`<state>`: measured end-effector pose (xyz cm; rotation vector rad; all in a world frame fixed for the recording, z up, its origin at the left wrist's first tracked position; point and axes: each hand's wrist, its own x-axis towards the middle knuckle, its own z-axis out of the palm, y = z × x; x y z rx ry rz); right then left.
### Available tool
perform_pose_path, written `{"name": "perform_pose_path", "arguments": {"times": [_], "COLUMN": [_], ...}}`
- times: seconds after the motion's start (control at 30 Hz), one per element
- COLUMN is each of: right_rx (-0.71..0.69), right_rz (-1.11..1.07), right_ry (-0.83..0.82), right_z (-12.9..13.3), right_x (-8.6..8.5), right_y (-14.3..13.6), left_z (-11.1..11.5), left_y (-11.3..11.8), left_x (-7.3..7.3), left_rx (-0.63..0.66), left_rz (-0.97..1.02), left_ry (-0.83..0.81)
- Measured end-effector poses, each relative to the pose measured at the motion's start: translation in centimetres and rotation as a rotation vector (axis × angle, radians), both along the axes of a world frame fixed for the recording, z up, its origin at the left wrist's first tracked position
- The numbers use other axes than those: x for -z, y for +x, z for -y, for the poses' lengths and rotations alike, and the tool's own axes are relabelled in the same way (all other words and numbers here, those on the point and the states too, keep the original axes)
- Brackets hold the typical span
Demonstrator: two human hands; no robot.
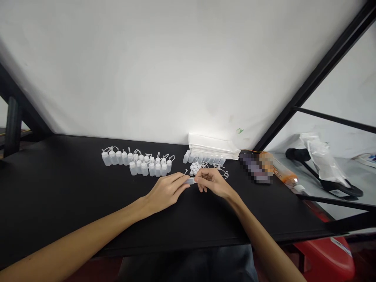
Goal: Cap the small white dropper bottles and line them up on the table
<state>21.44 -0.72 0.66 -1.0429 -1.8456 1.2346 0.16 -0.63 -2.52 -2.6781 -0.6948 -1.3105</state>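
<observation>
Above the black table, my left hand (164, 191) grips a small translucent plastic bottle (190, 181) that lies sideways between thumb and fingers. My right hand (214, 182) pinches the right end of the same bottle; the fingers hide whether a cap is on that end. Just behind the hands lies a heap of small white caps (194, 169), with thin looped straps (223, 172) beside it. A row of small bottles (202, 159) stands behind the caps. To the left, several capped bottles (119, 158) with bent thin tubes or straps on top stand upright in rows.
A stack of white sheets (213, 145) rests against the wall. On the right are a blurred-out object (255, 168) and a bottle with an orange label (283, 174). Beyond the black frame sits a black sandal-like item (337, 188). A red stool (326, 260) is below the table edge.
</observation>
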Motion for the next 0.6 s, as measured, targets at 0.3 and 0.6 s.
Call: {"name": "perform_pose_path", "arguments": {"times": [0.3, 0.6], "right_rx": [0.03, 0.044], "right_rz": [-0.049, 0.033], "right_ry": [-0.012, 0.041], "right_z": [-0.16, 0.03], "right_x": [0.11, 0.21], "right_y": [-0.67, -0.61], "left_z": [-0.15, -0.06], "left_y": [-0.04, -0.15], "left_x": [-0.67, -0.5], "left_rx": [-0.024, -0.031], "left_rz": [0.017, -0.015], "left_ry": [0.051, -0.001]}}
